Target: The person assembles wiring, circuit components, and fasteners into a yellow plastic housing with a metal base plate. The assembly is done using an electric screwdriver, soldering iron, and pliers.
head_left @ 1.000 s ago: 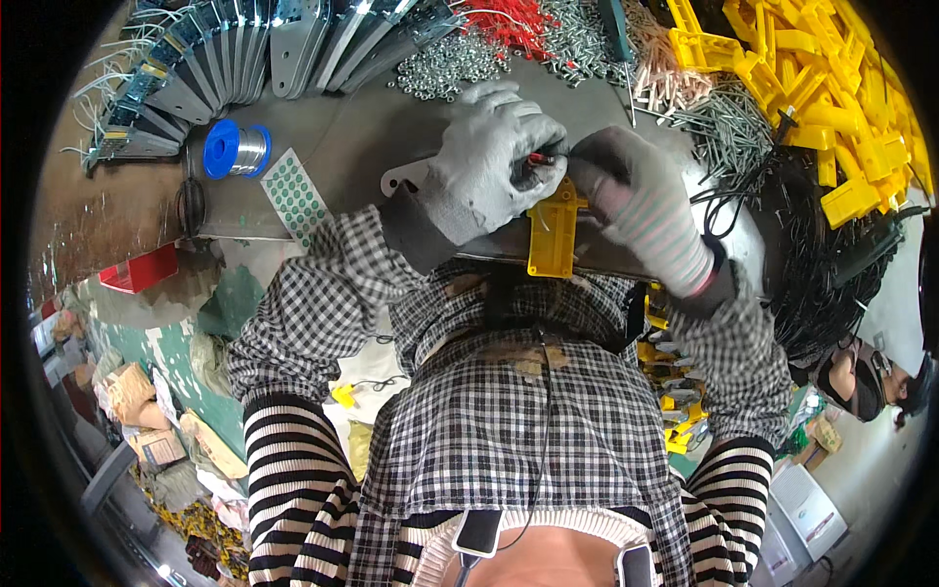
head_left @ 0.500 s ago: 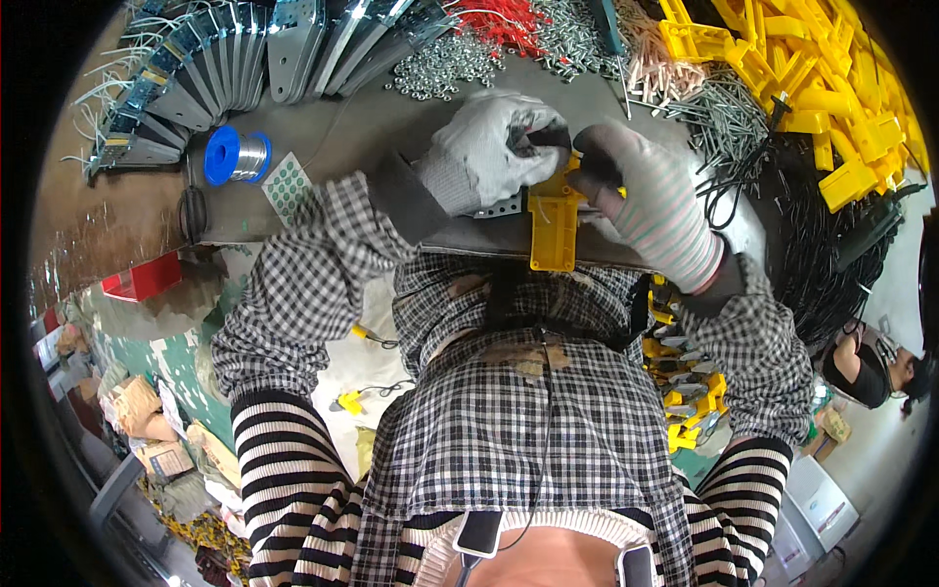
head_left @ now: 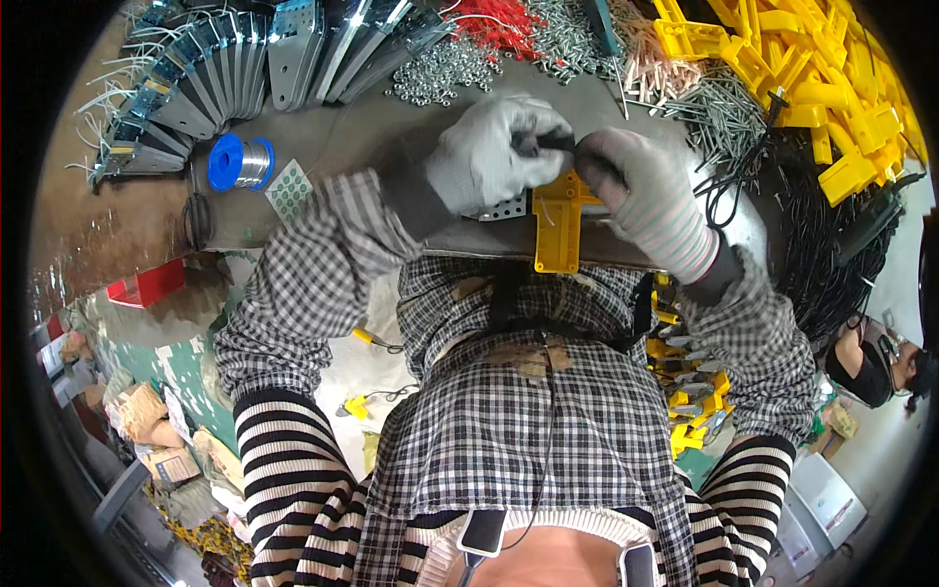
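A yellow plastic housing [head_left: 558, 235] lies at the front edge of the bench, its lower end sticking out over my lap. Above its upper end, my left hand [head_left: 504, 149], in a grey glove with dark fingertips, is pinched closed. Close beside it on the right is my right hand [head_left: 641, 191], in a striped glove, also with curled, closed fingers. The fingertips of both hands nearly meet; whatever is between them is too small or hidden to name. A perforated metal plate [head_left: 505, 208] shows partly under my left hand, next to the housing.
Grey metal brackets with wires [head_left: 210, 73] fan out at far left, near a blue solder spool [head_left: 240, 161] and a sheet of green dots [head_left: 290, 191]. Nuts [head_left: 445, 70], red parts [head_left: 499, 27], screws [head_left: 724, 117], yellow housings [head_left: 831, 88] and black cables [head_left: 822, 235] lie beyond and right.
My right hand's fingers have curled in and moved left toward my left hand's fingertips. The yellow housing has shifted very slightly right; more of its upper part shows.
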`<move>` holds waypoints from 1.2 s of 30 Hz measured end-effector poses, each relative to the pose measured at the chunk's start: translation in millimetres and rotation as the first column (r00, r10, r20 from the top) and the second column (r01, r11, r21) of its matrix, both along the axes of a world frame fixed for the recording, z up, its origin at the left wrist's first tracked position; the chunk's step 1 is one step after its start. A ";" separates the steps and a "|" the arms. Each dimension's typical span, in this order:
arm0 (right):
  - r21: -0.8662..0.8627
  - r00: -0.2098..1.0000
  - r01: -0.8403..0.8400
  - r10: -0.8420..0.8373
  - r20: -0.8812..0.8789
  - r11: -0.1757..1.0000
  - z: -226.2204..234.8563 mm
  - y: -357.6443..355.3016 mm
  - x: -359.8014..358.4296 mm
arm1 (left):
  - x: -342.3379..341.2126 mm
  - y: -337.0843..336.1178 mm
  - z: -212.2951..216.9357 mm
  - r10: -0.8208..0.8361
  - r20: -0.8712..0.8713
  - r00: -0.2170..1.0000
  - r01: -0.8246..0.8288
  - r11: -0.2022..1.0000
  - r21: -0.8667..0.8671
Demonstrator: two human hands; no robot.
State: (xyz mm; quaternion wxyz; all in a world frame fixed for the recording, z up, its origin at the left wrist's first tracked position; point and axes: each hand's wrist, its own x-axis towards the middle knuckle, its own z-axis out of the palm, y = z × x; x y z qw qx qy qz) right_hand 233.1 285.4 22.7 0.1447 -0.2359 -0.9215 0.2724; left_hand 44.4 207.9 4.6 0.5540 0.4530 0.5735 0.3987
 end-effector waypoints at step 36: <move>0.272 0.992 -0.115 0.098 0.073 0.955 -14.2 -47.9 -7.8 | -22.9 -53.7 -11.8 0.362 -0.644 0.674 0.324 0.639 0.698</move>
